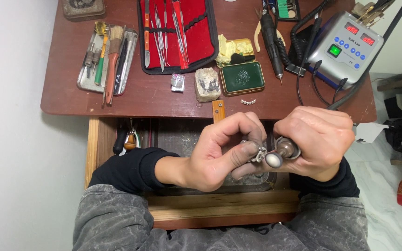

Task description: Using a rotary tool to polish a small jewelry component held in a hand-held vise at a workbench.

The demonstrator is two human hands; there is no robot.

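1. The left hand pinches a small silvery metal dental piece between thumb and fingers, held in front of the body over an open wooden drawer below the desk edge.
2. The right hand is wrapped closed around a metal rotary handpiece; its round whitish polishing wheel sits just beside the metal piece, seemingly touching it.
3. Both hands are close together, knuckles nearly meeting, with dark sleeves at the wrists.
4. On the dark red-brown wooden desk lie a red-lined black case of slim metal instruments, a flat metal tray holding brushes and tools, and a brass-rimmed tin of green wax.
5. Near the desk edge sit a grey plaster block, a tiny foil-like cube and a short row of small tooth shapes.
6. At the right rear stands a grey control box with a lit green button; a black handpiece lies beside it.
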